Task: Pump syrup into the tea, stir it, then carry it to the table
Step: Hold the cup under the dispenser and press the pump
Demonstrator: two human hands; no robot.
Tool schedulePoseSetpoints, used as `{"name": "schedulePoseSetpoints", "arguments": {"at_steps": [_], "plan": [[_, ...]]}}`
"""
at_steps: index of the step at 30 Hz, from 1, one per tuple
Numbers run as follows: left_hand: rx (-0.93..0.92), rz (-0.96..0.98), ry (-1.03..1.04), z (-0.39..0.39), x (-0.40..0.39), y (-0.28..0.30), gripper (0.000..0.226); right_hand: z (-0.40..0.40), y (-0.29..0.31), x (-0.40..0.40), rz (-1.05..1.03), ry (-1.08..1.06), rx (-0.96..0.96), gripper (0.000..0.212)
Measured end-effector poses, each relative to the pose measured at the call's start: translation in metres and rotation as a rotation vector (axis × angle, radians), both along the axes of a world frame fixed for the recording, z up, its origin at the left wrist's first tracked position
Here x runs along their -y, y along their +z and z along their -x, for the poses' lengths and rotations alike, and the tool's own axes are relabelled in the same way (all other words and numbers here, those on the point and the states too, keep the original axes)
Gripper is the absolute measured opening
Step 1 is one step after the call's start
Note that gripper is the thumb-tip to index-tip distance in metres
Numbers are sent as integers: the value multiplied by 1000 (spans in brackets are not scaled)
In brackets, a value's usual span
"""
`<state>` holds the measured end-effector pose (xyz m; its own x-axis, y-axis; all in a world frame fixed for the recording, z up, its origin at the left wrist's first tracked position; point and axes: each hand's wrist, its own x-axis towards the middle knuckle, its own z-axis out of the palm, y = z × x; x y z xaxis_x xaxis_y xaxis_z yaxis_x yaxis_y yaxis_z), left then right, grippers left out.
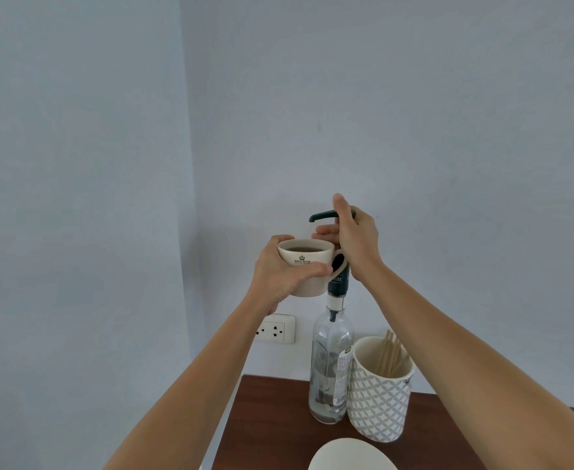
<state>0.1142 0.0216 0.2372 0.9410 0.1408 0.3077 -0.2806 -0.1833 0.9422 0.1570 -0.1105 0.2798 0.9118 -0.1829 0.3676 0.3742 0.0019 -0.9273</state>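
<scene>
Left hand (280, 273) grip clamped around cup of tea (307, 266), held in air under pump spout (321, 216). Right hand (355, 239) closed on pump head. Risk: spout sits near rim, syrup may miss cup; hard push may tip tall bottle (329, 361) on surface (272, 418).

A white cup with a grey lattice pattern (378, 395) stands on the dark brown wooden counter (268, 422), near its back edge. Several thin wooden sticks (389, 354) lean inside this cup. At the bottom edge of the picture a part of a white plate (350, 456) lies on the counter, in front of the patterned cup. On the pale blue wall (414, 113) behind, a white power socket (276, 329) is fixed, a little above the counter.
</scene>
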Motion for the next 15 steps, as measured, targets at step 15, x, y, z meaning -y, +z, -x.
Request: {"name": "schedulePoseSetpoints", "arguments": {"at_steps": [15], "plan": [[16,-13,-63,40,10,-39,94,68,-91,22,101,-6,64,39]]}}
